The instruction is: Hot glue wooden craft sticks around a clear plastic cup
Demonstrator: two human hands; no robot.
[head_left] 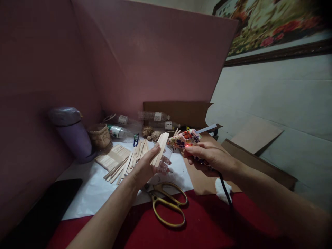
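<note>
My left hand [146, 162] holds a clear plastic bottle piece [164, 165] with pale wooden sticks [160, 148] standing side by side along it, the thumb lying against the sticks. My right hand [204, 155] is wrapped round a flower-patterned glue gun [185, 138]. A translucent glue stick [207, 128] juts out of its back end, and a small red light glows near my fingers. The gun's front end is close to the top of the sticks; whether they touch I cannot tell. Below my hands lie scissors with yellow handles [168, 209].
Loose wooden sticks [118, 173] and a banded bundle [112, 157] lie on white paper [85, 193]. Behind are a woven basket [100, 136], a purple flask [74, 136], plastic bottles [119, 132] and twine balls [147, 131]. White fluff [223, 190] lies beside the black cord [225, 188].
</note>
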